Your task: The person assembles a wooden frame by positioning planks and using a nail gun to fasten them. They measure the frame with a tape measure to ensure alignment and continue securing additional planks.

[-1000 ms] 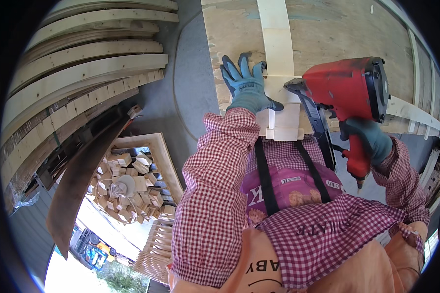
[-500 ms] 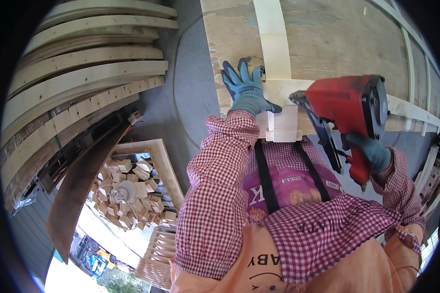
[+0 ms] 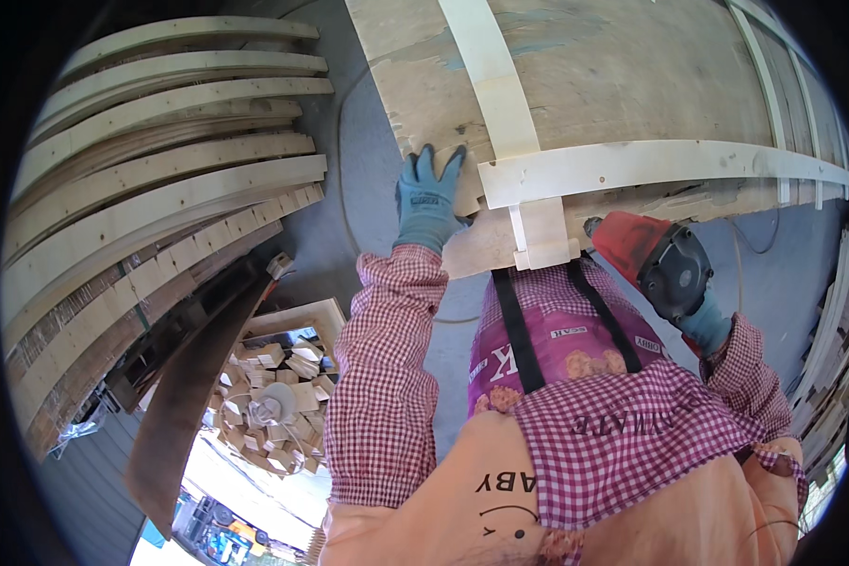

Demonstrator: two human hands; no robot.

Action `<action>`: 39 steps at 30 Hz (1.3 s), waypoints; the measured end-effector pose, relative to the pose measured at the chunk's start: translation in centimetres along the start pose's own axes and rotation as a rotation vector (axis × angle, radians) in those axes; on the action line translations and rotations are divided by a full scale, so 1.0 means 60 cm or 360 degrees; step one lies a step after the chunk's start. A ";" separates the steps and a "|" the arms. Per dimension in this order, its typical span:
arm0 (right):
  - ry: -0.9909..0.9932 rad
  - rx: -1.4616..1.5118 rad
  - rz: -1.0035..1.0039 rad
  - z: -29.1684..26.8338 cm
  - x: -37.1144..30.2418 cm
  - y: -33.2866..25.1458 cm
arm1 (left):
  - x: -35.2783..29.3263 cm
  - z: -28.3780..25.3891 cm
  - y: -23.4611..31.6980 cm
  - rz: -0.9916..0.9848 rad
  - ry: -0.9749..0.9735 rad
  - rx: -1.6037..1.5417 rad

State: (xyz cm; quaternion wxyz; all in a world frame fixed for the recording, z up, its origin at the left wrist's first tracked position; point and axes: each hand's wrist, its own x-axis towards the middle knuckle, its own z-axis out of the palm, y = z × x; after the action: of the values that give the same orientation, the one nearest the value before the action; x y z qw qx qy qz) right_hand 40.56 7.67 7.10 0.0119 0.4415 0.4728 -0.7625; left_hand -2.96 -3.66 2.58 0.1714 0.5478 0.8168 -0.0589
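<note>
My left hand (image 3: 427,203), in a blue and dark work glove, lies with its fingers spread on the near left part of a worn plywood bench top (image 3: 623,80). Just right of it, a pale wooden slat (image 3: 651,165) runs across the end of another slat (image 3: 491,80) that leads away from me. A short pale wood block (image 3: 542,231) juts toward me below this joint. My right hand (image 3: 707,325), gloved too, grips a red and black nail gun (image 3: 651,257). The gun hangs at the bench's near edge, right of the block; its lower part is hidden.
Long boards (image 3: 179,174) are stacked at the left. A wooden crate (image 3: 335,325) full of short wood offcuts (image 3: 274,401) stands at lower left, beside a dark curved sheet (image 3: 193,406). A hose (image 3: 342,179) lies on the grey floor. More timber (image 3: 825,349) lies at right.
My left hand has moved left, away from the slat joint. The nail gun has come down off the joint to the bench's near edge, and its body has turned. The view has shifted slightly.
</note>
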 end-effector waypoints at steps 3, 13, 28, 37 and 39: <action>0.0099 -0.0063 0.0063 -0.003 -0.003 0.024 | -0.042 0.000 -0.022 -0.0318 0.0179 -0.0313; 0.0358 -0.0975 -0.0238 -0.005 -0.057 0.078 | -0.232 0.122 0.165 -0.0858 0.0050 -0.2967; 0.0929 -0.0253 0.0086 0.008 -0.246 0.053 | -0.242 0.161 0.152 -0.1391 0.0600 -0.3746; 0.1286 -0.1042 -0.0247 -0.094 -0.328 0.208 | -0.211 0.220 0.134 -0.1898 0.0350 -0.3945; 0.1373 -0.0941 -0.0239 -0.096 -0.337 0.217 | -0.188 0.229 0.140 -0.1832 0.0423 -0.4104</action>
State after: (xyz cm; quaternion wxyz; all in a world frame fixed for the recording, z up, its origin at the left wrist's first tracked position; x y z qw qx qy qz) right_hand 62.35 -3.40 10.76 -0.1144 0.6579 0.6600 -0.3443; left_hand 11.50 -14.11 -5.59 0.4189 -0.3928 0.4127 0.7070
